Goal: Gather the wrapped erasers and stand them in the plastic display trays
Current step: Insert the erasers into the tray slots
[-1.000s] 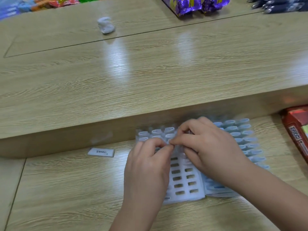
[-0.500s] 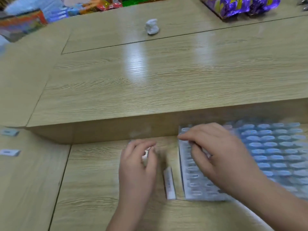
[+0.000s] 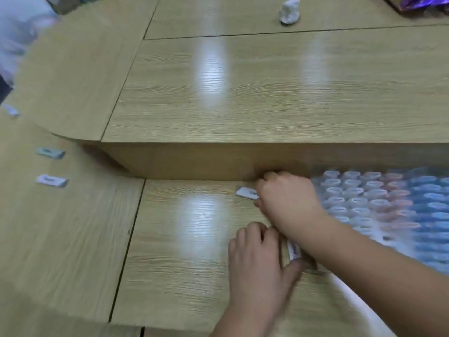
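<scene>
The right hand point(image 3: 289, 203) was stretched leftward over the lower tabletop point(image 3: 184, 251), close against the wooden step point(image 3: 194, 161) that rose to the upper level. Its forearm was laid in from the lower right edge and crossed above the left hand point(image 3: 257, 261). The right fingers point(image 3: 263, 184) were curled downward and closed over the right end of a wrapped eraser point(image 3: 246, 192), which lay flat just before the step with its left end left uncovered.

The left hand was held palm down nearer the front edge, with the wrist pointed toward the person. Its fingers point(image 3: 247, 235) were bent at the knuckles and pressed together, and the thumb point(image 3: 295, 267) was reached out to the right. A second eraser point(image 3: 293, 251) was pinched between that thumb and the curled fingers, partly hidden beneath the right forearm.

The plastic display trays point(image 3: 379, 203) were set on the lower tabletop toward its right edge, touching the step, and their slots were filled with rows of standing erasers, blurred by motion. Three loose erasers point(image 3: 52, 181) were scattered well apart from the hands near the left edge. A crumpled white lump point(image 3: 289, 10) was left on the upper tabletop near its far edge, and purple packaging point(image 3: 422, 3) was seen at the far right corner.
</scene>
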The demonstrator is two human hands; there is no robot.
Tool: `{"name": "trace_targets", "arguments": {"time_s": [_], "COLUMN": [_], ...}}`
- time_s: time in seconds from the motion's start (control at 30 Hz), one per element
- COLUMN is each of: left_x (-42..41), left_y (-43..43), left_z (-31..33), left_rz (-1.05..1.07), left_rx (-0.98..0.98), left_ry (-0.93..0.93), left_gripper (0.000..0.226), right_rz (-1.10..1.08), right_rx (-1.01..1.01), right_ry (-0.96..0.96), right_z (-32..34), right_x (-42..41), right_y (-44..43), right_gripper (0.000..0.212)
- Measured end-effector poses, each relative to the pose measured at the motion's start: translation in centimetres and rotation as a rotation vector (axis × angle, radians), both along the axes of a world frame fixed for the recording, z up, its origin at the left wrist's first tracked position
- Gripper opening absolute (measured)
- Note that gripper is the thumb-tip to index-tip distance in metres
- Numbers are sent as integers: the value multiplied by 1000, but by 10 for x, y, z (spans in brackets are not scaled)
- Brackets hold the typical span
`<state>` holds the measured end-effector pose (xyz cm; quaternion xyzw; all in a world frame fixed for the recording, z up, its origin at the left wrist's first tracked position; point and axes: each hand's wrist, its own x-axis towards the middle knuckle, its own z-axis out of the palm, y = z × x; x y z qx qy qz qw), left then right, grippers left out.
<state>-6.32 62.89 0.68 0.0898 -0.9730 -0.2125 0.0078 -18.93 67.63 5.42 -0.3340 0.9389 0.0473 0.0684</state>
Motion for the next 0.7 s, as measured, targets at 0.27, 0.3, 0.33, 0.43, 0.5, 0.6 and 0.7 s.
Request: {"name": "trace_targets", "arguments": {"time_s": [0.27, 0.3, 0.33, 0.43, 0.5, 0.6, 0.7], "left_x": [5, 9, 13, 18, 16, 10, 3], "left_y": [-49, -64, -78, -108, -113, -109, -98], "left_z": [8, 10, 12, 17, 20, 26, 41], "left_rz": [85, 118, 162, 291, 338, 405, 417], "left_rx": [50, 64, 91, 208, 283, 436, 660], "left_ry": [-15, -39, -61, -71, -70, -17, 25], "left_gripper": [45, 44, 42, 23, 10, 12, 18], "right_rz": [43, 59, 73, 69, 49, -54, -191], "right_rx": [-9, -24, -49, -109, -188, -325, -605], "right_ry": [-65, -71, -83, -91, -87, -194, -433], "right_z": [-2, -2, -2, -9, -12, -9, 9], "right_x": [-9, -9, -8, -3, 1, 4, 3], "right_y": [18, 18, 16, 9, 5, 7, 21], "right_gripper": [36, 38, 40, 34, 26, 19, 14]}}
